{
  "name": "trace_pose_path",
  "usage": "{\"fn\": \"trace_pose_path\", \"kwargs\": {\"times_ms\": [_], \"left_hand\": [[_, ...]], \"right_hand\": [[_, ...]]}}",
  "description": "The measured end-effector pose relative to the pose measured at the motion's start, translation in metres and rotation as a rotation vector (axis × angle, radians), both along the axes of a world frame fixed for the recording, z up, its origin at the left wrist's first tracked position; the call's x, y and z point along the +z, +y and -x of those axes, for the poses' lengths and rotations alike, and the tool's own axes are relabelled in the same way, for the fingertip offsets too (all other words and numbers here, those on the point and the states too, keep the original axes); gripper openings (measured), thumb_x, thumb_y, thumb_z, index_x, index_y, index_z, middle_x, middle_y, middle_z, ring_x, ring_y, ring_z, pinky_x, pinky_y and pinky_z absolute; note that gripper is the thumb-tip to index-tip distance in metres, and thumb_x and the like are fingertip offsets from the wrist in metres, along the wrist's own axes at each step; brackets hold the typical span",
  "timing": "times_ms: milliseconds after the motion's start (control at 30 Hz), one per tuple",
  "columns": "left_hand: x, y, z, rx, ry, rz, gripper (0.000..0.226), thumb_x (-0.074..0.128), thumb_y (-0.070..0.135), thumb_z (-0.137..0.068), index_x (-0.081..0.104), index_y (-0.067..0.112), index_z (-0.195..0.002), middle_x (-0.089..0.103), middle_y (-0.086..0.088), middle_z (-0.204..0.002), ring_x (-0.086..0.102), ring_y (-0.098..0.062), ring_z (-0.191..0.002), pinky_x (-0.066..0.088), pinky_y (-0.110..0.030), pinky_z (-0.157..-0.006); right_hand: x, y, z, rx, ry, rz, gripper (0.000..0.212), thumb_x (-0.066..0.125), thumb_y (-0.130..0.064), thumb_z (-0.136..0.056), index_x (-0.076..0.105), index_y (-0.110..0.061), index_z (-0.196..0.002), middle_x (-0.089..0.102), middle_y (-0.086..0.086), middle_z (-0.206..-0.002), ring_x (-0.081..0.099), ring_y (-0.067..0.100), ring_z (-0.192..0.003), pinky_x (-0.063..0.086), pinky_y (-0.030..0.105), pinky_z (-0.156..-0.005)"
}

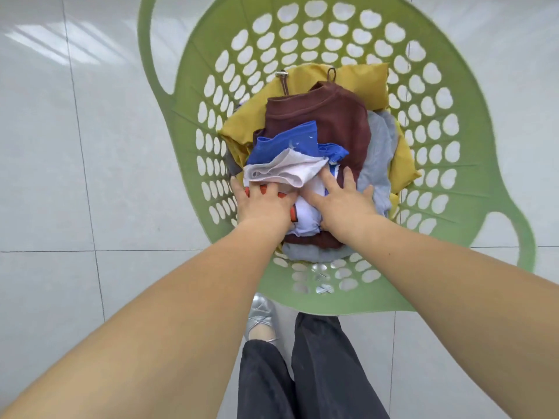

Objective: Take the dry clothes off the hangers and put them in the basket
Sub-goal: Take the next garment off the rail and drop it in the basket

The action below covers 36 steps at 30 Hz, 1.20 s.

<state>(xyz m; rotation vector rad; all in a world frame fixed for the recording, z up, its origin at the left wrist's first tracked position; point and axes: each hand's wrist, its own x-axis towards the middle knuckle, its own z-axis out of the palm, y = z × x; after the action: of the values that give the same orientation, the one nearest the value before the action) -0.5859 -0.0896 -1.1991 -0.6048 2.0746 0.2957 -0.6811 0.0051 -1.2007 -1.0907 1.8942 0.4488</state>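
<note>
Both hands are down in the green basket (193,86), settling a garment onto the pile. The left hand (264,204) presses on the near edge of a white cloth (290,172), fingers mostly straight, gripping nothing plainly. The right hand (344,201) lies flat with fingers spread on the white and maroon (332,116) clothes. Blue, grey and yellow pieces lie beyond and beside the hands. This looks like the depositing step; next likely means letting go and going for another hanger, none visible here. No readable writing or brand shows.
</note>
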Motion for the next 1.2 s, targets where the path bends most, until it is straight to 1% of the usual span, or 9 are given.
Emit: {"fn": "trace_pose_path", "kwargs": {"times_ms": [267,400,500,633,733,800,867,967,1200], "left_hand": [[-0.038,-0.002,0.008,0.036,-0.048,0.031,0.074,0.047,0.043,-0.091,0.004,0.028,-0.15,0.009,-0.008,-0.158,-0.007,-0.043,-0.142,-0.01,-0.064,-0.108],[-0.013,0.0,0.008,-0.004,0.077,0.075,0.072,0.062,0.036,-0.081,0.026,0.026,-0.143,0.032,-0.01,-0.146,0.021,-0.038,-0.136,0.012,-0.055,-0.112],[0.011,0.002,0.009,0.041,0.29,0.138,0.062,0.06,0.024,-0.077,0.034,0.026,-0.134,0.032,-0.01,-0.135,0.03,-0.031,-0.125,0.026,-0.045,-0.101],[0.026,-0.007,0.021,0.157,0.495,0.167,0.059,0.048,0.016,-0.085,0.026,0.024,-0.139,0.011,-0.008,-0.151,0.015,-0.027,-0.138,0.018,-0.046,-0.109],[0.018,-0.026,0.033,0.129,0.416,0.164,0.067,0.037,0.018,-0.095,-0.003,0.025,-0.149,-0.016,-0.006,-0.157,-0.013,-0.024,-0.145,0.0,-0.057,-0.113],[0.006,-0.04,0.038,0.056,0.32,0.177,0.076,0.04,0.036,-0.096,-0.015,0.026,-0.147,-0.023,-0.007,-0.155,-0.02,-0.027,-0.143,-0.004,-0.062,-0.11],[-0.004,-0.05,0.041,-0.035,0.217,0.205,0.095,0.046,0.058,-0.087,-0.022,0.026,-0.145,-0.026,-0.007,-0.154,-0.022,-0.028,-0.142,-0.007,-0.064,-0.108],[-0.022,-0.058,0.043,-0.103,0.143,0.222,0.108,0.046,0.072,-0.078,-0.027,0.025,-0.143,-0.027,-0.008,-0.154,-0.023,-0.03,-0.142,-0.011,-0.063,-0.107],[-0.032,-0.066,0.046,-0.102,0.078,0.22,0.108,0.046,0.073,-0.078,-0.026,0.026,-0.143,-0.025,-0.005,-0.155,-0.021,-0.029,-0.143,-0.011,-0.064,-0.107]], "right_hand": [[-0.032,-0.005,-0.002,-0.014,0.016,0.014,0.063,0.037,-0.013,-0.097,0.009,-0.039,-0.146,-0.015,0.001,-0.156,-0.012,0.044,-0.14,0.016,0.073,-0.102],[-0.012,-0.011,-0.003,-0.045,-0.015,-0.057,0.068,0.044,-0.018,-0.095,0.005,-0.039,-0.147,-0.014,0.001,-0.156,-0.009,0.041,-0.141,0.013,0.071,-0.104],[0.017,-0.027,0.007,0.032,0.037,-0.079,0.065,0.055,-0.024,-0.088,0.023,-0.034,-0.143,0.011,0.007,-0.153,0.012,0.034,-0.139,0.017,0.06,-0.106],[0.043,-0.049,0.022,-0.033,0.134,0.23,0.038,0.046,-0.016,-0.09,0.047,-0.019,-0.128,0.04,0.008,-0.129,0.035,0.028,-0.121,0.032,0.04,-0.093],[0.031,-0.058,0.029,-0.063,0.152,0.343,0.051,0.043,-0.018,-0.094,0.029,-0.022,-0.143,0.022,0.01,-0.148,0.022,0.03,-0.135,0.028,0.046,-0.102],[0.017,-0.058,0.032,-0.012,0.117,0.236,0.07,0.047,-0.029,-0.094,0.004,-0.029,-0.149,-0.009,0.003,-0.158,-0.004,0.03,-0.144,0.013,0.059,-0.11],[0.002,-0.055,0.036,0.05,0.118,0.139,0.091,0.054,-0.048,-0.088,-0.014,-0.036,-0.146,-0.025,-0.002,-0.155,-0.018,0.032,-0.143,0.002,0.068,-0.107],[-0.016,-0.056,0.039,0.112,0.142,0.097,0.103,0.055,-0.063,-0.08,-0.023,-0.041,-0.143,-0.031,-0.004,-0.152,-0.023,0.034,-0.141,-0.004,0.071,-0.104],[-0.03,-0.07,0.038,0.163,0.161,0.051,0.103,0.055,-0.066,-0.079,-0.022,-0.041,-0.143,-0.03,-0.002,-0.153,-0.02,0.036,-0.141,-0.007,0.071,-0.103]]}}
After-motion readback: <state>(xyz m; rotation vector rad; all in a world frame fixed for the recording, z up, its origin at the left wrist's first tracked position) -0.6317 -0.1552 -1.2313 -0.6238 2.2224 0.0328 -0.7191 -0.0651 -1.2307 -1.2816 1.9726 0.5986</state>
